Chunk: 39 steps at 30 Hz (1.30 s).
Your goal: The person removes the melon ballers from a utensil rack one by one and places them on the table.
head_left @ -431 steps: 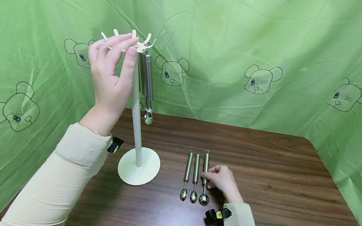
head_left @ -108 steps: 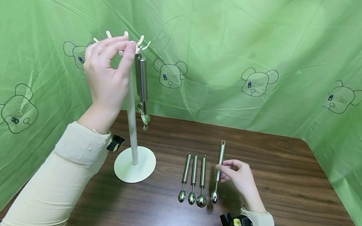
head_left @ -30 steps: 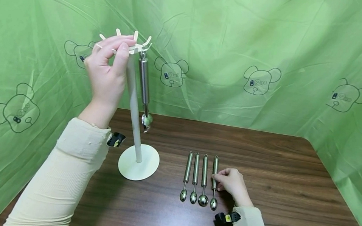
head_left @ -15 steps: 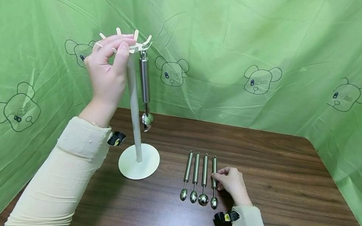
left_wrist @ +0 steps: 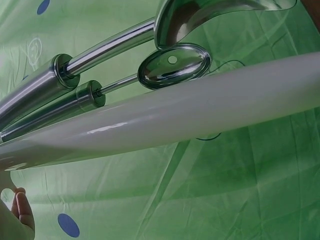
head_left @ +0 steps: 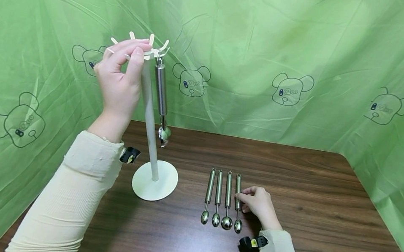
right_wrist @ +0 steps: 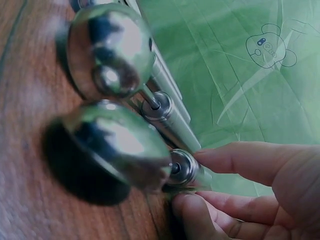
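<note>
My left hand (head_left: pixel 118 74) pinches the hooked top of a white hanging stand (head_left: pixel 150 132), thumb against fingers. From the stand's right side hang metal-handled utensils (head_left: pixel 161 88); the left wrist view shows an oval scoop with a hole (left_wrist: pixel 175 67) and a bigger curved blade or scoop (left_wrist: pixel 175 22) behind the pole. On the table, my right hand (head_left: pixel 260 204) pinches the handle of the rightmost melon baller (head_left: pixel 237 226), which has an oval bowl. Left of it, a round-bowled melon baller (head_left: pixel 226 223) and two smaller ones (head_left: pixel 216 219) lie side by side, bowls toward me.
The stand's round white base (head_left: pixel 167 185) rests on the dark wooden table (head_left: pixel 313 179). Green cloth (head_left: pixel 253 30) printed with bear heads encloses the back and both sides. A black wrist camera (head_left: pixel 248 243) sits near the table by my right sleeve.
Since 3.6 seconds ago my right hand has lowered the melon baller onto the table at the row's right end. In the last second its handle has shifted slightly left; my left hand stays put.
</note>
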Tool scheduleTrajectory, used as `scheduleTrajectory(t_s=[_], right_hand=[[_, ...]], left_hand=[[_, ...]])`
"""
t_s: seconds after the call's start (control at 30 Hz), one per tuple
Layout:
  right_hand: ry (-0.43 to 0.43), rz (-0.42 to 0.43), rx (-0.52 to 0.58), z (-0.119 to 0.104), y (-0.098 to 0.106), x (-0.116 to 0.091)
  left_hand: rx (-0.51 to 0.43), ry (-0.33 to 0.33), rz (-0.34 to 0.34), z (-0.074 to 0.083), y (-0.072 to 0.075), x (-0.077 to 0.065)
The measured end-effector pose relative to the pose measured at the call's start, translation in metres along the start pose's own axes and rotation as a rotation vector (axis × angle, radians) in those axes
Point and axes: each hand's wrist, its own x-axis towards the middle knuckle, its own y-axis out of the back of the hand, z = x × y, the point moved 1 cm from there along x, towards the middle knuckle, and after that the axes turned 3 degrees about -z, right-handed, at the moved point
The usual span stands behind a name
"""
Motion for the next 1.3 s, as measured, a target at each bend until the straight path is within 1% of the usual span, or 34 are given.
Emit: scheduleTrajectory(t_s=[0.13, 0.37, 0.63, 0.87, 1.07, 1.3], right_hand=[[-0.002, -0.003, -0.007, 0.000, 0.000, 0.000], [-0.002, -0.013, 0.015, -0.001, 0.000, -0.001], [-0.004, -0.016, -0.001, -0.002, 0.001, -0.001], [0.000, -0.029, 0.008, -0.001, 0.003, -0.001], [0.005, -0.044, 0.051, -0.002, 0.009, -0.002], [0.020, -0.034, 0.059, -0.008, 0.021, -0.009]], left_hand=[[0.001, 0.000, 0.000, 0.000, 0.000, 0.000], [-0.002, 0.002, 0.000, 0.000, 0.000, 0.000], [-0.004, -0.001, 0.004, 0.000, 0.000, 0.001], [-0.006, 0.000, 0.006, 0.000, 0.000, 0.001], [0.000, -0.001, 0.004, 0.000, 0.000, 0.001], [0.002, 0.006, -0.001, -0.001, 0.000, 0.000]])
